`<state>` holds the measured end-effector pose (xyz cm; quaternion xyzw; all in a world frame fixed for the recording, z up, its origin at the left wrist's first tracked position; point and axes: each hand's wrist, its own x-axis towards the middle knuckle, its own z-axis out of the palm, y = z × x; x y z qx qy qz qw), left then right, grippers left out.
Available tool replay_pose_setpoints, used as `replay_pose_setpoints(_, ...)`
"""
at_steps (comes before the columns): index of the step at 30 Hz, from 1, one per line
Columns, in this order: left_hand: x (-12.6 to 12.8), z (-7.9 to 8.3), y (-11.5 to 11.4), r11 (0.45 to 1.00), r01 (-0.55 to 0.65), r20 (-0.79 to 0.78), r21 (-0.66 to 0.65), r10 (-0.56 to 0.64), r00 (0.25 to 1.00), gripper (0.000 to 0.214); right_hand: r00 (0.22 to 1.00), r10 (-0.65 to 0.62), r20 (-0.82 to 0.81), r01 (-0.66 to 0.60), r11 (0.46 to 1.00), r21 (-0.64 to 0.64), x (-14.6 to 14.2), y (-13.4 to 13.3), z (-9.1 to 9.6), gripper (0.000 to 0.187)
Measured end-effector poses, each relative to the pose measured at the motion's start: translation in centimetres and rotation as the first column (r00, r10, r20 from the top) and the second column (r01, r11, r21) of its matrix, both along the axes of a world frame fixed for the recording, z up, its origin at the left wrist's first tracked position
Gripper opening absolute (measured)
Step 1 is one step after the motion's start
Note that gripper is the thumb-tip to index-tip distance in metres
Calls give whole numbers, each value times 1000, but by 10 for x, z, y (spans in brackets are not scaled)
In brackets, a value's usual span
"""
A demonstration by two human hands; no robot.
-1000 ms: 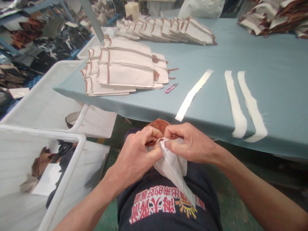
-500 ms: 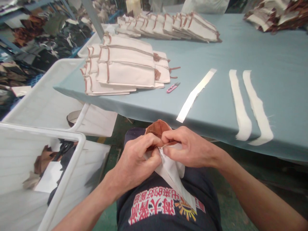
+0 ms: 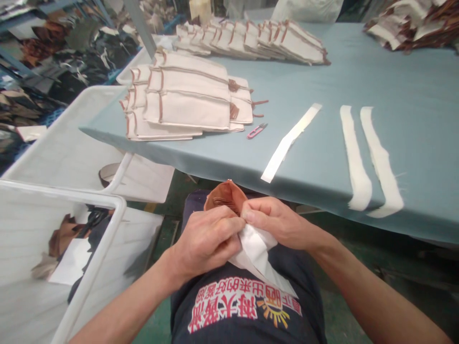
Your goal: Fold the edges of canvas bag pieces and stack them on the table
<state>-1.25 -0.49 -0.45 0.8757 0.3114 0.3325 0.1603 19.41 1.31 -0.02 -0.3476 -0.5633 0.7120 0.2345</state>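
Over my lap, both hands grip one brown and white fabric piece (image 3: 256, 243). Its brown side, with a row of narrow pleats or slots, sticks out beyond the fingers, and its white cloth hangs down toward my apron. My left hand (image 3: 215, 234) is closed on it, fingers curled. My right hand (image 3: 274, 220) pinches the cloth edge between thumb and forefinger, fingertips touching those of the left. The exact spot being pinched is hidden. On the table beyond lie pink-handled thread snips (image 3: 257, 131) and a white strip (image 3: 291, 143).
A blue-green covered table (image 3: 315, 86) spans the front. On it are stacked cream pouches with brown edging (image 3: 190, 105), another row of them (image 3: 251, 40), two frayed white strips (image 3: 355, 157), and a brown and white heap (image 3: 412, 24). White plastic bins (image 3: 120, 205) stand at left.
The fingers have shifted along the fabric edge, and the two hands now meet more closely. More of the brown pleated side shows, and the white cloth is bunched differently. Items on the table have stayed put.
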Motion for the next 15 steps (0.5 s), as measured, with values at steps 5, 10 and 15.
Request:
replay_pose_setpoints(5, 3, 16, -7, 973, -50, 127, -226, 80, 989, 24, 959, -7, 285, -125, 887, 444, 10, -6, 27, 32)
replay_pose_setpoints(10, 1, 41, 0, 822, 74, 124, -565, -4, 992, 28, 927, -91, 365, -210, 680, 703, 16, -14, 43, 32)
replay_pose_setpoints(15, -4, 29, 7, 924, 149, -25, -353, -168, 985, 34, 896, -108, 430, -278, 620, 734, 18, -20, 39, 32)
